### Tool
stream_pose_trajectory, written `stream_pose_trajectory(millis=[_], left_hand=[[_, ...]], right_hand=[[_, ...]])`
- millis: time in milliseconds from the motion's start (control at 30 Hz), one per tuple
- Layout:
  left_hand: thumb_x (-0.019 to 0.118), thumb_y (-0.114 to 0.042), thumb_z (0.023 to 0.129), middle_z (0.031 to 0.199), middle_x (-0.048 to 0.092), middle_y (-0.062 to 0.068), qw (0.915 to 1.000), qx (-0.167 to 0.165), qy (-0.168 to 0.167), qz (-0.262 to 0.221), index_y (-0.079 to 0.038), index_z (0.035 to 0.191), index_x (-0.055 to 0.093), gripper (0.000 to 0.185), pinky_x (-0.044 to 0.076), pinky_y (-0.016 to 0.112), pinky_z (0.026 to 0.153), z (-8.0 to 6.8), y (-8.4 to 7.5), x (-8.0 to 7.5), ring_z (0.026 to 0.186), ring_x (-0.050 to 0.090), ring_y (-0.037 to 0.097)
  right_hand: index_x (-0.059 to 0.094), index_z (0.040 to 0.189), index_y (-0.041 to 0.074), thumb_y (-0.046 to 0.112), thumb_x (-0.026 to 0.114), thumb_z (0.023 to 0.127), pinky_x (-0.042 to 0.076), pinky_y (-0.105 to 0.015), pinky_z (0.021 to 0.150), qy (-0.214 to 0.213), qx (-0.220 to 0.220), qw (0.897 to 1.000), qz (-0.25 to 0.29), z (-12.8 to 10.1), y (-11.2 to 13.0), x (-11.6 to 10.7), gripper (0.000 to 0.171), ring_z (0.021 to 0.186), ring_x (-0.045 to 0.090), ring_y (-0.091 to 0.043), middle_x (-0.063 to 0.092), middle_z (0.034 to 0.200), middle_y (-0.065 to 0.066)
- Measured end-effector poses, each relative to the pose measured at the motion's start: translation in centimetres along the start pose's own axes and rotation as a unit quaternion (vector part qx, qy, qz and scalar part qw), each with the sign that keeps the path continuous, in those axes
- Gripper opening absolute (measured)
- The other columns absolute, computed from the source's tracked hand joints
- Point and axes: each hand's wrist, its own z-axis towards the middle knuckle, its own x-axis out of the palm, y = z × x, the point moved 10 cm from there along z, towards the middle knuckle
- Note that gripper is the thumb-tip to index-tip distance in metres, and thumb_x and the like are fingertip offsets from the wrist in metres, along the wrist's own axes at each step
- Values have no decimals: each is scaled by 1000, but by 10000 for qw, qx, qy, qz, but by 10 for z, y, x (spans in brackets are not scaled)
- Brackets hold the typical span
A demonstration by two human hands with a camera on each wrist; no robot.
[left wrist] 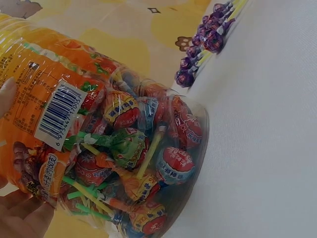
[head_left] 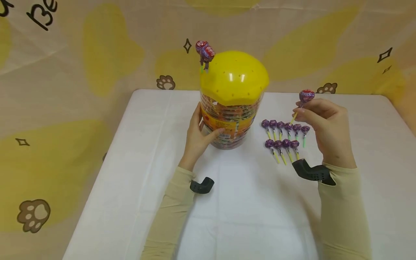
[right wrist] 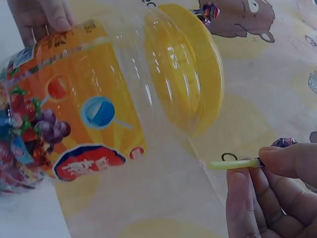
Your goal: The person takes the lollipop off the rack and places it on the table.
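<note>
Pinching a purple-wrapped lollipop [head_left: 306, 96] by its pale yellow-green stick, the right hand [head_left: 325, 124] holds it raised above the table, head uppermost, to the right of the jar and just behind the rows of sweets; in the right wrist view the stick sits between thumb and fingertips [right wrist: 277, 161], the other fingers curled beneath. Below that hand lie ten more purple lollipops [head_left: 285, 139] on the white tablecloth [head_left: 247, 209], laid in two neat rows, six behind and four in front, heads away from the person and sticks pointing back. Left of them stands the clear plastic lollipop jar [head_left: 230, 124], upright, filled in its lower part with assorted wrapped lollipops (orange, red and green wrappers show in the left wrist view), with an orange label and a barcode sticker [left wrist: 58, 115]. The left hand [head_left: 198, 135] grips the jar's left side, thumb across the front near the label and fingers round the wall. A domed yellow lid [head_left: 234, 76] pierced with small holes caps the jar, and two lollipops [head_left: 204, 52] stand planted in holes at its far left edge. Behind the table hangs a beige backdrop [head_left: 97, 54] with yellow blotches and brown paw prints
</note>
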Motion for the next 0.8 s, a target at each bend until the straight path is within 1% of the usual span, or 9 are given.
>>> stream_pose_trajectory(millis=[100, 200, 300, 333, 433, 467, 567, 633, 800], left_hand=[[78, -18, 79, 154, 18, 10, 10000, -25, -3, -23, -8, 152, 12, 98, 27, 33, 112, 0, 0, 0, 140, 24, 21], [78, -18, 79, 155, 18, 10, 10000, -13, -4, -45, -8, 152, 12, 98, 26, 33, 113, 1, -1, 0, 140, 23, 21], [78, -18, 79, 154, 19, 10, 10000, 21, -7, -47, -8, 152, 12, 98, 27, 34, 113, 1, -2, 0, 140, 23, 21], [78, -18, 79, 154, 19, 10, 10000, 31, -6, -43, -8, 152, 13, 98, 27, 34, 112, 1, -2, 0, 140, 24, 21], [78, -19, 79, 154, 19, 9, 10000, 46, 10, -38, -9, 152, 12, 98, 27, 34, 112, 1, -2, 0, 140, 24, 21], [78, -19, 79, 154, 19, 9, 10000, 46, 14, -41, -9, 152, 12, 98, 27, 34, 112, 1, -2, 1, 140, 24, 21], [78, -20, 79, 154, 18, 8, 10000, 29, 19, -67, -9, 152, 12, 98, 27, 33, 113, 2, 0, 1, 140, 23, 20], [78, -20, 79, 154, 18, 8, 10000, 13, 11, -84, -9, 152, 12, 98, 27, 32, 112, 2, 0, 0, 140, 23, 19], [77, -21, 80, 155, 18, 8, 10000, -21, 26, -78, -9, 152, 12, 98, 27, 32, 112, 1, 2, 0, 140, 23, 19]], right_hand=[[63, 88, -17, -14, 62, 82, 57, -25, 70, -17, 157, 9995, -258, -6, -4, -13, 6, 69, 65, -23, 69, 81, -15], [64, 87, -13, -12, 63, 82, 56, -23, 70, -46, 426, 9968, -667, -12, -11, -26, 5, 69, 66, -20, 70, 81, -12], [66, 88, -8, -8, 65, 83, 55, -19, 71, -48, 837, 9885, -1259, -21, -21, -42, 5, 70, 66, -16, 71, 81, -6], [67, 88, -6, -7, 65, 83, 54, -17, 71, -44, 986, 9841, -1475, -24, -25, -47, 5, 70, 66, -15, 71, 81, -5], [69, 90, 1, -2, 65, 85, 52, -14, 70, 45, 1420, 9615, -2351, -33, -37, -65, 7, 72, 66, -10, 72, 81, 3], [70, 91, 4, -1, 65, 86, 51, -13, 70, 86, 1542, 9517, -2653, -35, -41, -72, 8, 72, 65, -9, 71, 80, 5], [70, 94, 7, 5, 64, 89, 49, -10, 70, 382, 1822, 9215, -3408, -38, -54, -89, 8, 73, 65, -5, 70, 80, 11], [69, 98, 1, 7, 63, 90, 47, -9, 70, 592, 2032, 9082, -3611, -40, -66, -100, 11, 73, 66, -4, 70, 80, 12], [58, 108, -18, 11, 61, 92, 48, -9, 68, 1052, 2588, 8716, -4029, -48, -99, -123, 34, 72, 65, -3, 67, 82, 13]])
